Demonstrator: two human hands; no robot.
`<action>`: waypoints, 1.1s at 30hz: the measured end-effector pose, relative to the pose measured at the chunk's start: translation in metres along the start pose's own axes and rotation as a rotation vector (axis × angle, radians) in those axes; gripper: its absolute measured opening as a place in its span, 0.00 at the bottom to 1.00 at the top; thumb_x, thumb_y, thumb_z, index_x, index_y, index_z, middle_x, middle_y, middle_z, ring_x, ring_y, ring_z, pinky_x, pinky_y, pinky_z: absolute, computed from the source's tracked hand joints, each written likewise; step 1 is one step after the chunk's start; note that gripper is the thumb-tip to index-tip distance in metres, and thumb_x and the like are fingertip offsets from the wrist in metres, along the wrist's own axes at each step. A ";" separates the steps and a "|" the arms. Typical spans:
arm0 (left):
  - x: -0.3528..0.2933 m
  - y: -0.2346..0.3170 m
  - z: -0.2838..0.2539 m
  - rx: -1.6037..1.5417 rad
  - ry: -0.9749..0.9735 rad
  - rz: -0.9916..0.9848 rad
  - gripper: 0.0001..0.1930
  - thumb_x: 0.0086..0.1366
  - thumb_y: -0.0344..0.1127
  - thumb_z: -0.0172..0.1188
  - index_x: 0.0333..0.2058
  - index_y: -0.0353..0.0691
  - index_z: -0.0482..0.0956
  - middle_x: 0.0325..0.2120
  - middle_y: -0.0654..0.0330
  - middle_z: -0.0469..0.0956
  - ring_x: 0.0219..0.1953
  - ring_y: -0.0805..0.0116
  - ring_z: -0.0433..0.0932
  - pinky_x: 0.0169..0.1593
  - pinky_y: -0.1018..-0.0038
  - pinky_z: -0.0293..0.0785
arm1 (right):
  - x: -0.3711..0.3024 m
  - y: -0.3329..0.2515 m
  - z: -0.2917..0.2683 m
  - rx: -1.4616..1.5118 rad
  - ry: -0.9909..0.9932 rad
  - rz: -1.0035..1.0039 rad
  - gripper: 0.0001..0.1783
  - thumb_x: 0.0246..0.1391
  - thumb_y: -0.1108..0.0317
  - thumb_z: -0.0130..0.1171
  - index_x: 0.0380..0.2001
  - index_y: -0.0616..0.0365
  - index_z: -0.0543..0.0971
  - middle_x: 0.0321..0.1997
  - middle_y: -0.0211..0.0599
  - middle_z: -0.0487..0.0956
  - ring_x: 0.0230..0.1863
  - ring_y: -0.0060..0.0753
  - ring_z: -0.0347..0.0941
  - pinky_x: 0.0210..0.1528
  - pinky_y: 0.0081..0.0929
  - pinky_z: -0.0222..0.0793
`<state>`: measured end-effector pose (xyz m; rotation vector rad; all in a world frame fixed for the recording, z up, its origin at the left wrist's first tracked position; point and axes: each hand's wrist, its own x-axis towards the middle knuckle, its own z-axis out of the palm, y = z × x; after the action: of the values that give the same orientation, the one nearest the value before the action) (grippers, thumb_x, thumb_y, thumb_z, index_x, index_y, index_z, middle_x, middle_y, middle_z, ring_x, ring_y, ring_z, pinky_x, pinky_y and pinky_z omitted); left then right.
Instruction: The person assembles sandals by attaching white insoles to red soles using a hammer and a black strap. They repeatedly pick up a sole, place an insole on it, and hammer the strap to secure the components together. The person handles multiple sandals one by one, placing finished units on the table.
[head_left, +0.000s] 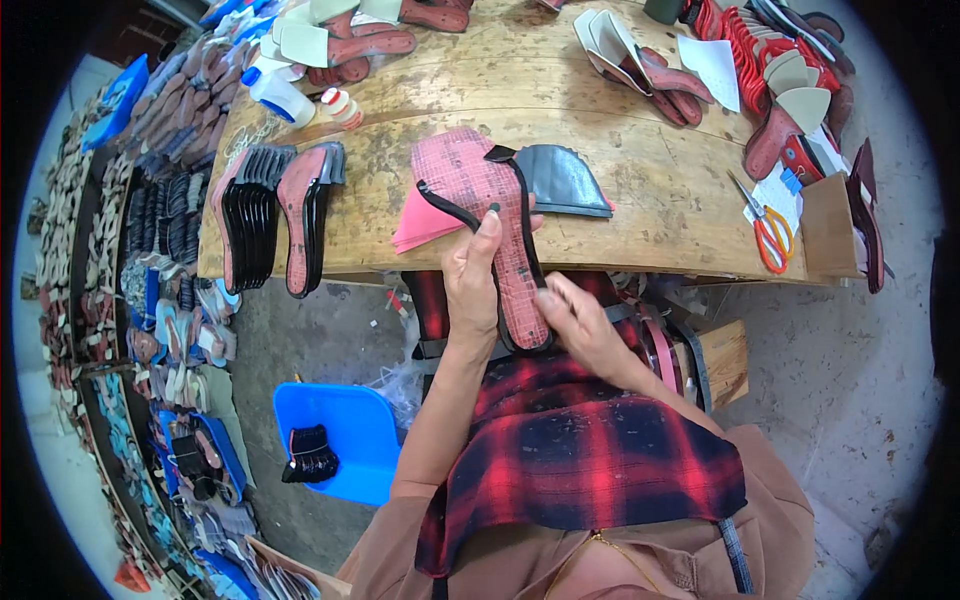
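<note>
Blue seat (362, 430): bears a black bundle (311, 456), lower left.
Insole (508, 215): centre, across the desk's (660, 240) front edge.
Left grip (472, 278): we clasp its middle.
Right grip (583, 322): curled at its edge; pinch unclear.

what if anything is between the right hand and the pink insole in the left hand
Nothing visible: the right hand's fingertips are right at the black-edged side of the pink insole, near its narrow end. The dark half-round piece lies on the table beyond, not between them.
</note>
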<state>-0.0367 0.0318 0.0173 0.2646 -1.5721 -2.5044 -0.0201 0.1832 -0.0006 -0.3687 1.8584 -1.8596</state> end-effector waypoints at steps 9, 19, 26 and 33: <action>-0.013 -0.025 -0.023 -0.153 -0.161 -0.181 0.23 0.71 0.49 0.51 0.49 0.32 0.75 0.39 0.59 0.80 0.38 0.71 0.80 0.42 0.73 0.78 | 0.066 -0.017 -0.051 0.342 0.097 -0.011 0.24 0.68 0.52 0.44 0.41 0.63 0.78 0.21 0.27 0.74 0.14 0.14 0.63 0.17 0.14 0.58; -0.039 -0.017 -0.060 0.195 -0.341 -0.299 0.17 0.71 0.32 0.50 0.53 0.25 0.72 0.47 0.51 0.78 0.50 0.65 0.77 0.57 0.71 0.69 | 0.073 -0.030 -0.055 -0.069 -0.096 0.180 0.18 0.60 0.54 0.60 0.25 0.57 0.75 0.21 0.27 0.75 0.15 0.12 0.62 0.17 0.17 0.56; -0.049 0.003 -0.095 0.670 -0.066 -0.242 0.13 0.67 0.32 0.54 0.42 0.25 0.77 0.41 0.48 0.81 0.42 0.67 0.80 0.48 0.73 0.74 | 0.025 -0.015 -0.084 -0.333 -0.177 0.010 0.13 0.64 0.62 0.53 0.29 0.59 0.76 0.22 0.25 0.74 0.24 0.15 0.66 0.25 0.19 0.61; -0.051 -0.025 -0.093 0.155 -0.202 -0.364 0.18 0.63 0.31 0.57 0.49 0.25 0.74 0.44 0.50 0.79 0.45 0.63 0.79 0.52 0.69 0.73 | 0.056 -0.023 -0.050 -0.031 -0.069 0.229 0.16 0.64 0.57 0.53 0.32 0.60 0.76 0.24 0.27 0.75 0.21 0.16 0.64 0.24 0.20 0.61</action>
<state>0.0341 -0.0265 -0.0427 0.3569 -1.9584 -2.7530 -0.0963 0.1964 0.0122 -0.2172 1.8031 -1.6473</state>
